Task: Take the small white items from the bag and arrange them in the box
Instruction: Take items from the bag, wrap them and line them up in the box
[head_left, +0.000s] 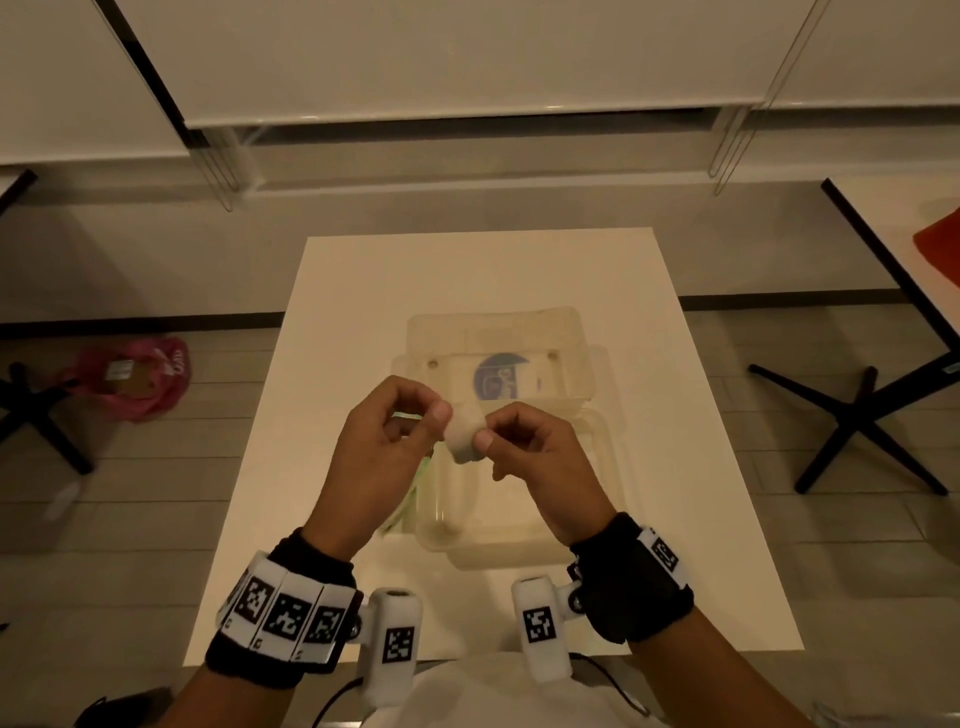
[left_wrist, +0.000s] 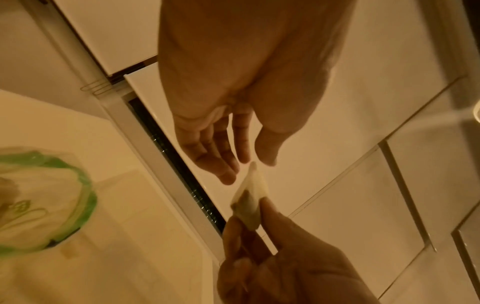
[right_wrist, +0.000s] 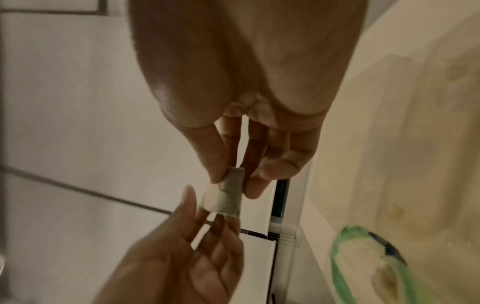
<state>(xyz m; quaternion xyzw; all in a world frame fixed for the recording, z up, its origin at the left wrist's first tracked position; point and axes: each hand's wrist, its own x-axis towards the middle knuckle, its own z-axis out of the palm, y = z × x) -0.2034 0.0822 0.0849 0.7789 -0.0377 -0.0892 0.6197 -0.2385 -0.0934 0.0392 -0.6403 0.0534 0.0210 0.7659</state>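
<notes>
Both hands up over the clear box (head_left: 597, 447) on the white table (head_left: 322, 332): right hand (head_left: 540, 457) pinches one small white item (head_left: 462, 436) between thumb and fingers. Left hand (head_left: 379, 447) has fingers loosely extended at the item's other end, thumb tip by it; firm grip unclear. Green-rimmed bag (left_wrist: 52, 197) lies on the table just left of the box.

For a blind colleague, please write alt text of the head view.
Both hands, left and right, hold a small white item above an open clear plastic box on a white table.
</notes>
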